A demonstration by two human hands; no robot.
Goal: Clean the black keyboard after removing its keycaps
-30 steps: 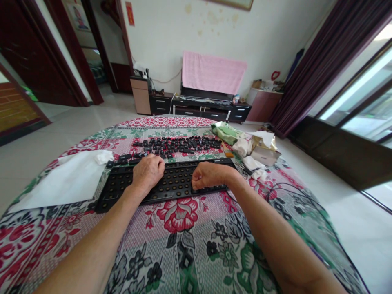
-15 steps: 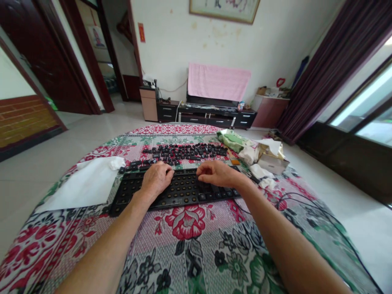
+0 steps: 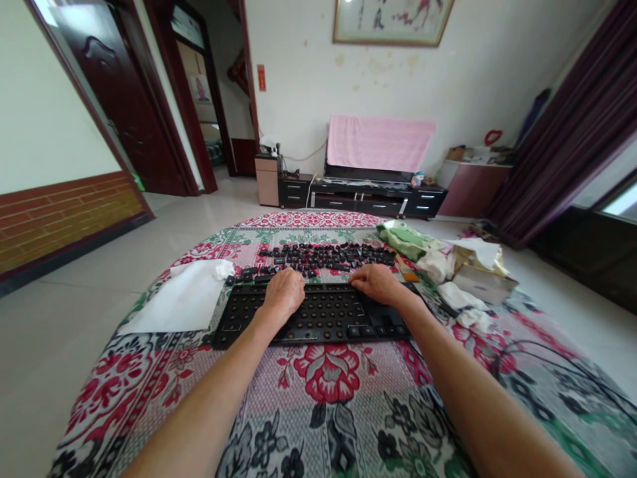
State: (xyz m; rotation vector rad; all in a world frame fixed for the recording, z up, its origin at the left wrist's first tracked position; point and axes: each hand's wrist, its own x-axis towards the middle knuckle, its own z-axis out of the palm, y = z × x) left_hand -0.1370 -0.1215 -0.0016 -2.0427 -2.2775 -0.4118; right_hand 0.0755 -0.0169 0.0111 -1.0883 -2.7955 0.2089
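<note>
A black keyboard [image 3: 323, 318] with most of its keycaps removed lies on a flowered cloth [image 3: 323, 372]. My left hand [image 3: 284, 293] rests on the keyboard's upper middle with its fingers curled under; what they hold, if anything, is hidden. My right hand [image 3: 377, 283] is at the keyboard's far edge, right of centre. Its fingers are drawn together and point towards the loose black keycaps [image 3: 328, 255] spread in rows just beyond the keyboard. A few keycaps remain fitted at the keyboard's lower right.
A white tissue sheet [image 3: 184, 305] lies left of the keyboard. At the right are a green packet [image 3: 405, 239], a tissue box [image 3: 480, 279], crumpled tissues [image 3: 460, 299] and a black cable [image 3: 547, 358]. Beyond the cloth is tiled floor, then a TV stand [image 3: 368, 196].
My right hand has moved from the keyboard's near right part forward to its far edge, near the loose keycaps. My head has lifted, so more of the wall shows. My left hand stays put.
</note>
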